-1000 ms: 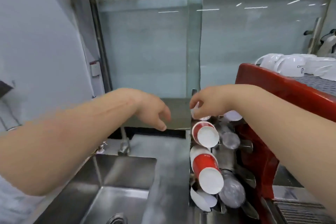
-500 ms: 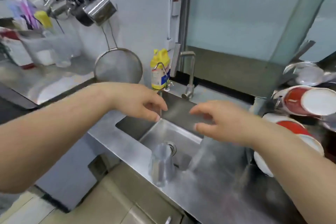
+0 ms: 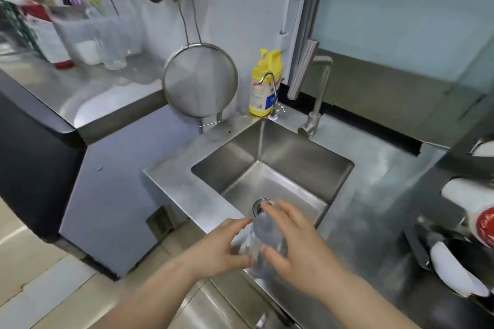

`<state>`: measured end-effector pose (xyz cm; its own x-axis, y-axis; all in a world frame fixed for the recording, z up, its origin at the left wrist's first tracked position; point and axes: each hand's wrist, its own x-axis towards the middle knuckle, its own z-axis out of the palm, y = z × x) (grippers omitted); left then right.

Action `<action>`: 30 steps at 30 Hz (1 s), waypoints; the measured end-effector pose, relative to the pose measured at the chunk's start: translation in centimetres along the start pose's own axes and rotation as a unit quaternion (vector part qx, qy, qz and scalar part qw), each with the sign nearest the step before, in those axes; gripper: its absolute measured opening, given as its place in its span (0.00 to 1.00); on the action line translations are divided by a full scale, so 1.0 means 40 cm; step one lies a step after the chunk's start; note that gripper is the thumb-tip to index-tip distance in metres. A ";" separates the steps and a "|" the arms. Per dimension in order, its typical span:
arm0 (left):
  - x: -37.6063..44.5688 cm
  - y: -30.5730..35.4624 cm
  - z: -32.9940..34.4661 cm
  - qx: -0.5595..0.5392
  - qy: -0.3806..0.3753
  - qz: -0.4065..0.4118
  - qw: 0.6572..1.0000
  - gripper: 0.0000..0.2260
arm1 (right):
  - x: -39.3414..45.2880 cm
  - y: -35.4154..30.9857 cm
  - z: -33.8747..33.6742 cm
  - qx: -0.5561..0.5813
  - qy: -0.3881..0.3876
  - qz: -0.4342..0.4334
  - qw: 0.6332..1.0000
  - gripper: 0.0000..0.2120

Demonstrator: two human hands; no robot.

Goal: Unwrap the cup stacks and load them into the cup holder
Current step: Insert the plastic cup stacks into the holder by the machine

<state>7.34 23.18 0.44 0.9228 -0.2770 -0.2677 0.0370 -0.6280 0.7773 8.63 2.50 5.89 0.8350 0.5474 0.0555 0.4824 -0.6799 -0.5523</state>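
Nearest, a clear stack of plastic cups [image 3: 263, 238] is stood on the sink's front edge [image 3: 187, 195], flanked by both hands. It is touched low down by the left hand [image 3: 219, 250], fingers loosely curled, and cupped near its top by the right hand [image 3: 294, 246]; a firm grip cannot be confirmed through the blur. The stack is judged light, slippery in its wrap and easily crushed, so it is best held around the middle. Farther right, the cup holder [image 3: 470, 243] is seen with red and white cups, well apart.
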 end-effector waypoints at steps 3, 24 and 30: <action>0.041 -0.038 0.033 -0.020 -0.003 -0.002 1.000 0.32 | 0.022 0.013 0.026 0.007 -0.013 0.013 1.000 0.32; 0.075 -0.050 0.077 -0.025 -0.002 0.015 1.000 0.25 | 0.019 0.019 0.029 0.036 -0.010 0.035 0.999 0.30; 0.067 -0.059 0.098 -0.054 0.005 0.010 0.998 0.39 | -0.058 0.033 0.037 0.067 0.049 0.022 0.996 0.29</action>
<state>8.22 21.06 -4.34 0.9278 -0.2811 -0.2452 0.0583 -0.5399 0.8397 6.92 1.04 3.78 0.8799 0.4633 0.1057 0.4100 -0.6275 -0.6619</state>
